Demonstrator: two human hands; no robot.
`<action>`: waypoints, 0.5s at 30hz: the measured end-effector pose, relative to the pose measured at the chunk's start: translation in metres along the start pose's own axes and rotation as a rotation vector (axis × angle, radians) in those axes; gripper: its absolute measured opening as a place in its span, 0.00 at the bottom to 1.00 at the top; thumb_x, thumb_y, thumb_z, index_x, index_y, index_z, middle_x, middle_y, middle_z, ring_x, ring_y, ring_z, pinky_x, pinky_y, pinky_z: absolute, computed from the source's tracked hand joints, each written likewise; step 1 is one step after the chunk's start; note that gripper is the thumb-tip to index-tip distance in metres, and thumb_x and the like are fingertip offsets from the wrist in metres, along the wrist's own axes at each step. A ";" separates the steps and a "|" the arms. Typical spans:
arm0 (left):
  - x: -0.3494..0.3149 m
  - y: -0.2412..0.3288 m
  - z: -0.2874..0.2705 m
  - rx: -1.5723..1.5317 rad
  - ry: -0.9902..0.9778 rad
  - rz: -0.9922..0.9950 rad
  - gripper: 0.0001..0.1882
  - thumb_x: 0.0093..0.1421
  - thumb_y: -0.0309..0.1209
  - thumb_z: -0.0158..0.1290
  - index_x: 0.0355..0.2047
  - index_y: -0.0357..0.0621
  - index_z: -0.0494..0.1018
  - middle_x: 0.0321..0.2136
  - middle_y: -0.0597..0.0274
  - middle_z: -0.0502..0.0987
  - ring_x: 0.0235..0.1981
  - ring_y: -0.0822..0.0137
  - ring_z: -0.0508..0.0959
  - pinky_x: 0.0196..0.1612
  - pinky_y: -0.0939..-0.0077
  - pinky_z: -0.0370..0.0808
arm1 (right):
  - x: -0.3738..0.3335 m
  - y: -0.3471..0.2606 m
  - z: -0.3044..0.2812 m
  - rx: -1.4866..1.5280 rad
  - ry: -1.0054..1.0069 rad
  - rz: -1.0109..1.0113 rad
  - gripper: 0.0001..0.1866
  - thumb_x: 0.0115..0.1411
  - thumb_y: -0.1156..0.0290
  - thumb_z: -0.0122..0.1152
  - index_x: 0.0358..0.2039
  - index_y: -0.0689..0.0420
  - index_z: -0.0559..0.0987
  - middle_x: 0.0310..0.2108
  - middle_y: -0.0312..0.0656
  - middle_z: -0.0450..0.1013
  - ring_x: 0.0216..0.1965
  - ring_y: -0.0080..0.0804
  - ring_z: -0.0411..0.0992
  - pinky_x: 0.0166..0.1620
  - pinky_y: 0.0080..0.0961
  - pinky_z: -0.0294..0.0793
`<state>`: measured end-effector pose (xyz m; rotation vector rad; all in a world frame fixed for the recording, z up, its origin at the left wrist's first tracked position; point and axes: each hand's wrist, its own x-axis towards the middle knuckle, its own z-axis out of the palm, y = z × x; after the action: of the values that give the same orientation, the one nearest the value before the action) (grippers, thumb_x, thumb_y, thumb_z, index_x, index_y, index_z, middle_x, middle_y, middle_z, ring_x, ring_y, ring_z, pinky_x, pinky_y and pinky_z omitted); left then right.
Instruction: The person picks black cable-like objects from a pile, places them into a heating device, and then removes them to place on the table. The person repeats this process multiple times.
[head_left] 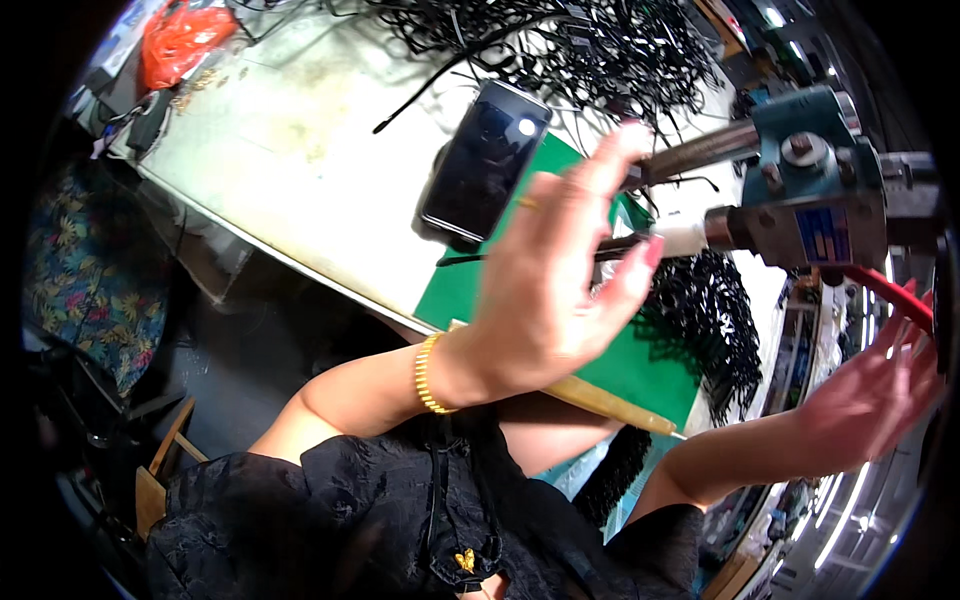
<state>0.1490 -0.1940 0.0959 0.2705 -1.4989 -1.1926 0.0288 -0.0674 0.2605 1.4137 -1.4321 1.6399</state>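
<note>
A dark phone (485, 160) lies on the pale bench (290, 150) at eleven o'clock of the raised left hand (555, 285), black cords (560, 45) heaped beyond at twelve. That hand hovers over the green mat (640, 365), fingers loosely spread, fingertips touching the metal rod (700, 148) of the blue-green machine (820, 180) at two o'clock. The right hand (870, 395), fingers open, reaches by the red hose (890, 295).
</note>
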 end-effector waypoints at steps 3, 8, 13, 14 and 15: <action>0.013 -0.025 -0.071 0.085 0.088 -0.149 0.33 0.60 0.30 0.63 0.63 0.35 0.65 0.50 0.56 0.78 0.35 0.72 0.76 0.36 0.78 0.74 | -0.067 0.037 -0.020 -0.212 0.043 0.017 0.36 0.48 0.89 0.40 0.63 0.71 0.64 0.60 0.62 0.65 0.61 0.54 0.67 0.62 0.49 0.74; 0.024 -0.110 -0.209 1.117 -0.256 -0.180 0.26 0.62 0.25 0.54 0.62 0.45 0.67 0.44 0.51 0.82 0.39 0.53 0.79 0.46 0.63 0.75 | -0.183 0.060 -0.047 -0.196 -0.219 0.543 0.19 0.64 0.82 0.48 0.56 0.64 0.68 0.49 0.45 0.70 0.47 0.30 0.72 0.51 0.28 0.73; 0.083 -0.120 -0.154 1.112 -0.149 0.339 0.24 0.63 0.43 0.58 0.55 0.46 0.72 0.40 0.56 0.78 0.42 0.49 0.76 0.50 0.59 0.70 | -0.235 0.050 -0.056 -0.284 -0.339 0.918 0.11 0.66 0.80 0.56 0.49 0.61 0.73 0.38 0.39 0.73 0.38 0.25 0.74 0.39 0.23 0.77; 0.102 -0.117 -0.132 1.043 -0.247 0.435 0.23 0.65 0.35 0.58 0.59 0.43 0.69 0.37 0.57 0.79 0.38 0.58 0.79 0.44 0.66 0.75 | -0.238 0.049 -0.054 -0.307 -0.425 0.993 0.09 0.65 0.80 0.58 0.46 0.61 0.76 0.35 0.39 0.73 0.37 0.26 0.75 0.37 0.24 0.77; 0.097 -0.098 -0.090 0.922 -0.145 0.461 0.21 0.57 0.30 0.63 0.49 0.36 0.75 0.37 0.56 0.80 0.39 0.58 0.79 0.43 0.66 0.75 | -0.241 0.051 -0.052 -0.379 -0.512 0.928 0.07 0.64 0.80 0.60 0.43 0.61 0.77 0.33 0.40 0.73 0.35 0.28 0.75 0.37 0.25 0.77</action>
<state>0.1510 -0.3553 0.0639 0.4195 -2.0273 -0.1020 0.0394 0.0213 0.0248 1.0200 -2.8198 1.3540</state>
